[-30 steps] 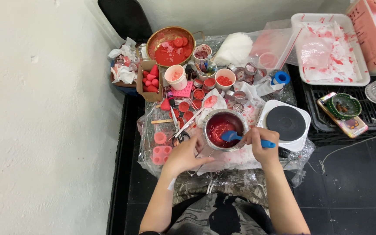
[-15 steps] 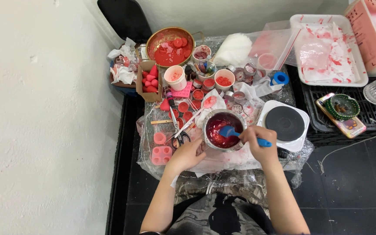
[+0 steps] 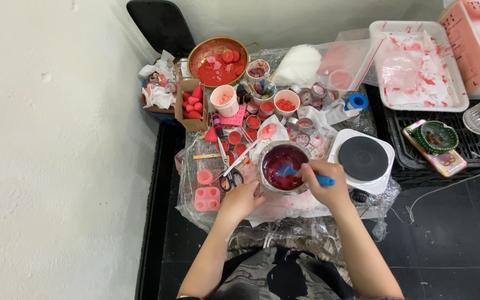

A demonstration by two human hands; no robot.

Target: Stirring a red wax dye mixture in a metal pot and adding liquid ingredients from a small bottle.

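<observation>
The left hand [image 3: 240, 201] braces the metal bowl [image 3: 283, 167] of red liquid, steadying it while the right hand [image 3: 324, 186] grips a blue spatula [image 3: 301, 173] dipped inside.

Scissors [image 3: 230, 168] and hotplate [image 3: 363, 158] (close by) flank bowl [image 3: 280, 166].

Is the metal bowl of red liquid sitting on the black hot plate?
No, the metal bowl sits on the plastic-covered surface to the left of the hot plate, whose black top is bare.
</observation>
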